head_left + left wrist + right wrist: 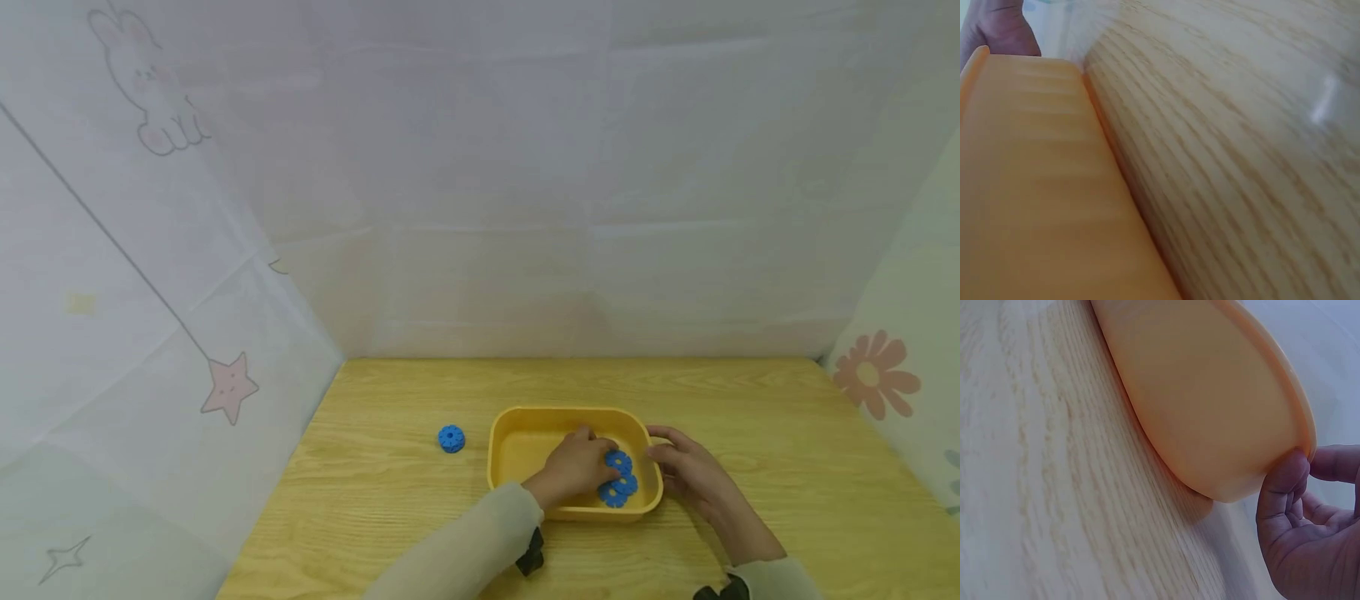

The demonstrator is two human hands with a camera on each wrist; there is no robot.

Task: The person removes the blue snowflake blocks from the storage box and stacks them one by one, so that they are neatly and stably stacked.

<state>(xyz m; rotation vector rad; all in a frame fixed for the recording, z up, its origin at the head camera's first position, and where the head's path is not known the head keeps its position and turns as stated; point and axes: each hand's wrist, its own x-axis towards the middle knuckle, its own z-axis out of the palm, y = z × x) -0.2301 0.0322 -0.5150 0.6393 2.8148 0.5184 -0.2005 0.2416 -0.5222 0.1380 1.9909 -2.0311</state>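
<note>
A yellow tray (517,417) sits on the wooden table, with several blue notched discs (613,495) gathered at its right end. My left hand (573,467) reaches over the near rim into it, thumb and fingertips at the edges of the uppermost disc. Whether they grip that disc is unclear, and the left wrist view shows just the tray's outer wall (1054,187). My right hand (1310,531) pinches the tray's rim at the right end, thumb against the outer wall.
Left of the tray, a small stack of blue discs (452,438) lies on the wooden table (375,500). White printed sheets (480,208) hang behind the table and along both sides.
</note>
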